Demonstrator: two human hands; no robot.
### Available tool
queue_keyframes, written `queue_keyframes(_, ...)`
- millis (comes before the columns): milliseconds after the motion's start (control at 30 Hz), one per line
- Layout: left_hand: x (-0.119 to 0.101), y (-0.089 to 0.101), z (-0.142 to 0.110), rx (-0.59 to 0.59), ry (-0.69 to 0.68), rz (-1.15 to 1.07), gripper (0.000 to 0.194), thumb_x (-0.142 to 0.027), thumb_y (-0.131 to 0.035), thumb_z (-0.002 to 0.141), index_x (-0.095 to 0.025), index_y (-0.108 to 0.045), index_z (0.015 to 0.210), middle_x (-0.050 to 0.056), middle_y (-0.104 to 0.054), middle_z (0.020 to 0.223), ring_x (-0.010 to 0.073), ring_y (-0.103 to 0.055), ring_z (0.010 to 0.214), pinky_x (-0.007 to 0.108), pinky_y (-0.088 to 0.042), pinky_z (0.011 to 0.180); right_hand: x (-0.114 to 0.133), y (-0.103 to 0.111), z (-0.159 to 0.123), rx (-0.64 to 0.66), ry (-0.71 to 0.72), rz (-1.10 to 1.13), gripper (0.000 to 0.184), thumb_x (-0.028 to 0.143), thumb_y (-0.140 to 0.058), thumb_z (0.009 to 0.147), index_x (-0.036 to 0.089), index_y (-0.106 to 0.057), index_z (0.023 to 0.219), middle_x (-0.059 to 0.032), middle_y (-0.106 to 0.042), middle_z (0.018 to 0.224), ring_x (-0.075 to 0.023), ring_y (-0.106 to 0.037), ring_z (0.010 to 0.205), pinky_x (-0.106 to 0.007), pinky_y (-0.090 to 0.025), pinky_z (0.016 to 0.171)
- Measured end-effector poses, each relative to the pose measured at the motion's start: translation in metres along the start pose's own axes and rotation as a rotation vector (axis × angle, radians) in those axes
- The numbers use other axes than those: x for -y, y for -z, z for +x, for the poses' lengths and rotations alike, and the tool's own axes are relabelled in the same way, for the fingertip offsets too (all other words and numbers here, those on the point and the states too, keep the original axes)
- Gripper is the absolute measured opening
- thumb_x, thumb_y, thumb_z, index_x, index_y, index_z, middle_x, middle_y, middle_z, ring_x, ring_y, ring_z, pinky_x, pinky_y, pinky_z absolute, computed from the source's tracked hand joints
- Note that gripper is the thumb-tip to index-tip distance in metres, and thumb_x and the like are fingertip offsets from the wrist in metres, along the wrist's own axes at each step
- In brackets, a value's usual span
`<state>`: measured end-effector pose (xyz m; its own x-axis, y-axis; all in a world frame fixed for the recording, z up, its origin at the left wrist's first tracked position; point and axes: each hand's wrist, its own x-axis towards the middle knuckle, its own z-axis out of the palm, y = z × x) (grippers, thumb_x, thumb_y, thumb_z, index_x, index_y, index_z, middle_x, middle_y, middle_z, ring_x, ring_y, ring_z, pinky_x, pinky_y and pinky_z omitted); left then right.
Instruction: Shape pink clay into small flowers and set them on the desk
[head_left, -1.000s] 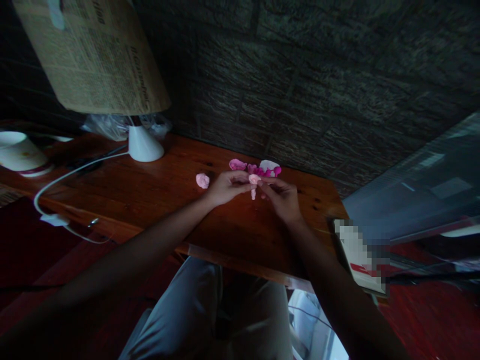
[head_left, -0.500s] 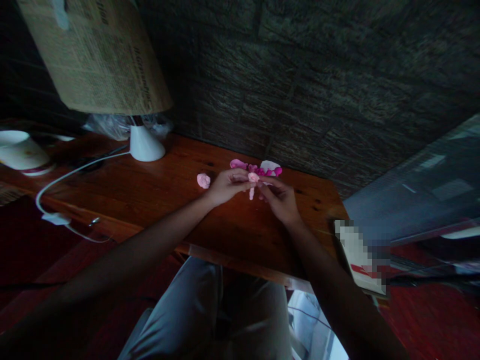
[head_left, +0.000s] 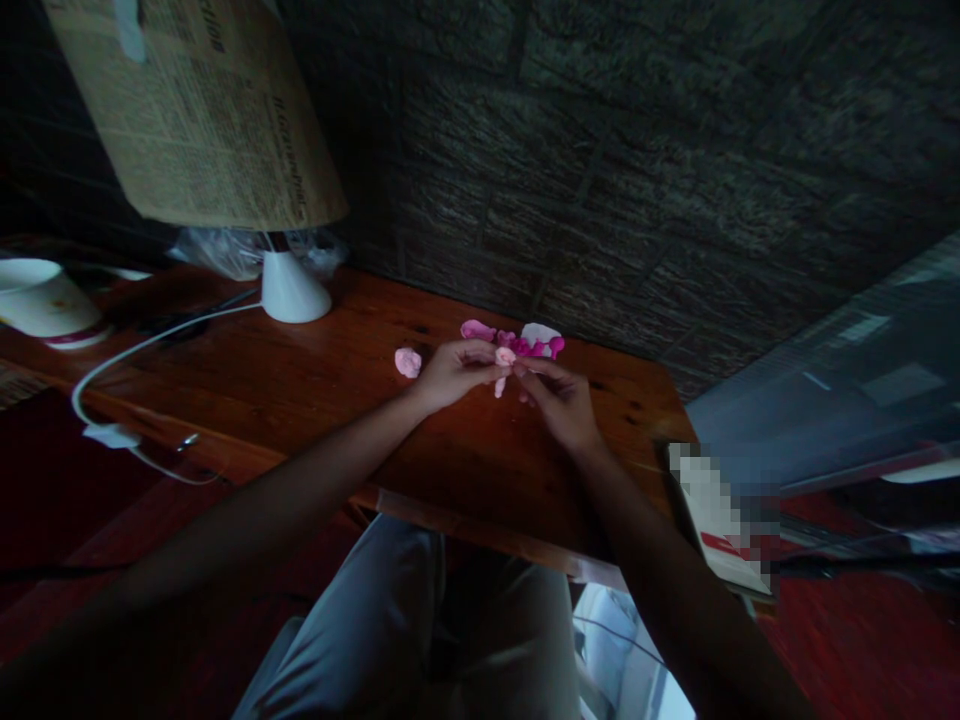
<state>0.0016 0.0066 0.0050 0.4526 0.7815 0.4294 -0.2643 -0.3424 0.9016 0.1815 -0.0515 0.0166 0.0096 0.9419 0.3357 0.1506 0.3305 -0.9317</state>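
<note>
Between the fingertips of both hands is a small pale pink flower [head_left: 505,356] that looks shaped from soft clay, with a narrow pink stem-like piece hanging below it. My left hand [head_left: 455,375] pinches it from the left. From the right, my right hand [head_left: 559,402] closes thumb and fingers on its edge. A lump of pale pink clay [head_left: 408,362] lies on the table left of my left hand. Behind the hands lie a pink flat piece [head_left: 478,330], several magenta pieces [head_left: 531,348] and a whitish piece [head_left: 541,332].
On the wooden table [head_left: 322,390] stands a lamp with a newsprint shade [head_left: 217,120] and white base [head_left: 294,290]. Its white cord [head_left: 135,345] runs over the front edge. A paper cup [head_left: 46,300] is far left. A dark brick wall [head_left: 480,180] rises behind.
The flower and the hanging piece have shifted very slightly left between the fingertips. Both hands stay in nearly the same place.
</note>
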Motion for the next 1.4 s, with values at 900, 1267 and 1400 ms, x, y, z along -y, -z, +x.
queue_keyframes(900,0.005,0.002,0.002,-0.101,0.013,-0.024,0.028,-0.038,-0.088,0.071,-0.017,-0.075,0.085,0.003,-0.077,0.080,0.0159,-0.071,0.079,0.033,-0.056,0.086,0.004,-0.002,0.000,0.018,-0.038,-0.001,0.046,0.056,-0.070,0.085,0.026,-0.070,0.120,-0.0056,-0.080,0.104,-0.0102,-0.062,0.052,-0.026,-0.047,0.049)
queue_keyframes(1267,0.003,0.005,0.001,-0.049,-0.004,0.138,0.038,-0.040,-0.087,0.070,-0.015,-0.076,0.096,0.009,-0.079,0.101,0.0197,-0.072,0.091,0.036,-0.055,0.089,-0.015,-0.001,0.004,0.027,-0.075,-0.034,0.044,0.050,-0.082,0.072,0.022,-0.075,0.105,-0.0051,-0.081,0.092,-0.0162,-0.069,0.063,-0.030,-0.058,0.060)
queue_keyframes(1400,-0.021,0.031,-0.002,-0.164,-0.090,0.441,0.042,-0.042,-0.082,0.079,-0.017,-0.075,0.112,0.011,-0.078,0.111,0.0210,-0.071,0.093,0.033,-0.054,0.085,-0.021,0.009,0.006,0.002,-0.069,-0.213,0.029,0.042,-0.080,0.074,0.022,-0.078,0.094,-0.0040,-0.080,0.083,-0.0180,-0.070,0.066,-0.032,-0.057,0.064)
